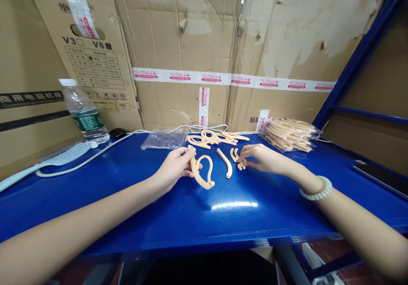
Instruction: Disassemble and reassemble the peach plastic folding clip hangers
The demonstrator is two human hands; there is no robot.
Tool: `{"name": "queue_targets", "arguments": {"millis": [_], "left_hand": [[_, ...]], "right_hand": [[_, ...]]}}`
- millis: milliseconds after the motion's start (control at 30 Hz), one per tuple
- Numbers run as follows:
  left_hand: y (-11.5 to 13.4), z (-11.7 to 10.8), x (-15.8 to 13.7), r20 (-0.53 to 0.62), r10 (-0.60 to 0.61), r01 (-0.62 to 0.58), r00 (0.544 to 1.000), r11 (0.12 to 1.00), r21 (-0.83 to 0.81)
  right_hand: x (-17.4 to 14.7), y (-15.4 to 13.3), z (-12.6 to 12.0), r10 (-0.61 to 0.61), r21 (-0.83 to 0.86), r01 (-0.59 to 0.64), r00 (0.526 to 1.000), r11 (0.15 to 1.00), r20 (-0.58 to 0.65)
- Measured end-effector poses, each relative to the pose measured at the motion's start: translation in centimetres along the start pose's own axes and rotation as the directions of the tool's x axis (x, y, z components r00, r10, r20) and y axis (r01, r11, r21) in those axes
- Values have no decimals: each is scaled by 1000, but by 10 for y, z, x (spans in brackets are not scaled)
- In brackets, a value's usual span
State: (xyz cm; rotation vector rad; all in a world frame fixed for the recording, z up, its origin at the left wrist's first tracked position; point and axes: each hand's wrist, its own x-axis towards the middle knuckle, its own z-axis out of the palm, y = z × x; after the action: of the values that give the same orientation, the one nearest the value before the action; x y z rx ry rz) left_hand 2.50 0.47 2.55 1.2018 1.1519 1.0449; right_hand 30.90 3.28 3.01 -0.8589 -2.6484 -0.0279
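The frame (198, 176), a curved limb with a thinner loop, is over the middle of the table (204, 221); the left hand (178, 166) pinches its upper end. Judged by appearance: light, stiff, smooth plastic, slightly slippery; the loop may snap if flexed. Hold by the thicker limb. A loose bar (225, 164) lies to its right. The right hand (255, 157) reaches the hooks (234, 154); whether it pinches one cannot be told. Beyond: the pile (216, 137) and the bag (288, 134).
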Motion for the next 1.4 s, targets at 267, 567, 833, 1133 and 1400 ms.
{"name": "queue_targets", "arguments": {"millis": [267,567,833,1133,1400], "left_hand": [[-8,3,0,-2,88,-88,996,996,2],[-18,7,-3,28,204,-204,978,979,-6],[-20,-2,-7,-18,728,-701,686,666,255],[-29,4,-24,715,659,-870,235,-186,457],[-28,4,-20,717,579,-798,389,-176,576]], "right_hand": [[8,-62,16,-319,-304,248,923,920,-214],[10,-74,28,-445,-441,358,889,823,-110],[8,-73,26,-384,-416,270,896,868,-222],[8,-76,31,-402,-369,297,880,881,-251],[6,-75,36,-361,-283,279,884,917,-298]]}}
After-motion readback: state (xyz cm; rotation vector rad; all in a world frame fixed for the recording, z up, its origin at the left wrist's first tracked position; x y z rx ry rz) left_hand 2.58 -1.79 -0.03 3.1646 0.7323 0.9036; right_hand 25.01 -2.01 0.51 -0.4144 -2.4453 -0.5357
